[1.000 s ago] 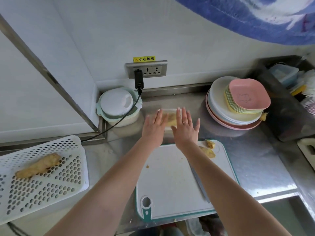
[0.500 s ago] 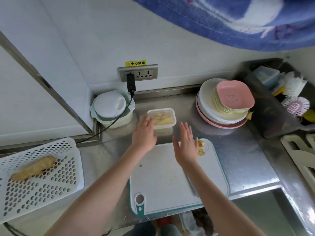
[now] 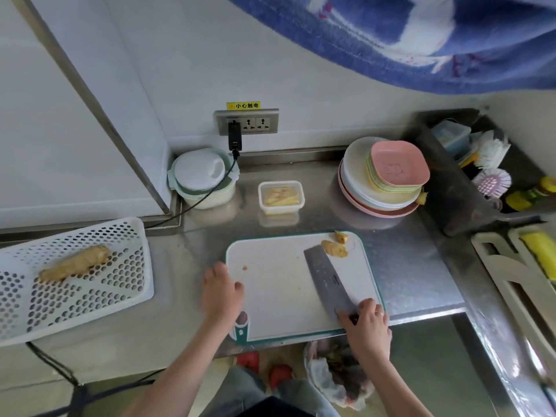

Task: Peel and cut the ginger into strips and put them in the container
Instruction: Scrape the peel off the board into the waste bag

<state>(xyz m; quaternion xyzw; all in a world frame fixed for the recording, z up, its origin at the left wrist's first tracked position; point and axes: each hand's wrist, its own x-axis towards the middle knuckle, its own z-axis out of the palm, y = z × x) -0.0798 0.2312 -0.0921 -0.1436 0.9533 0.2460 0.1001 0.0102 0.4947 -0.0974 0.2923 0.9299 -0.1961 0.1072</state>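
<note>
Gripping the knife [image 3: 326,282] handle at the near right corner of the board [image 3: 279,290], the right hand [image 3: 365,322] has its fingers curled round it, I judge to lift it for more cutting. Left of the board, a whole ginger [image 3: 73,263] lies in the basket [image 3: 75,299], probably waiting its turn. At the board's left edge the left hand [image 3: 221,293] rests with fingers loosely bent, holding nothing. Behind the board stands the container [image 3: 281,196] with strips inside. On the board's far right corner lie ginger pieces [image 3: 334,247], close to the blade tip. The handle itself is hidden under the fingers, and the left fingertips are blurred
</note>
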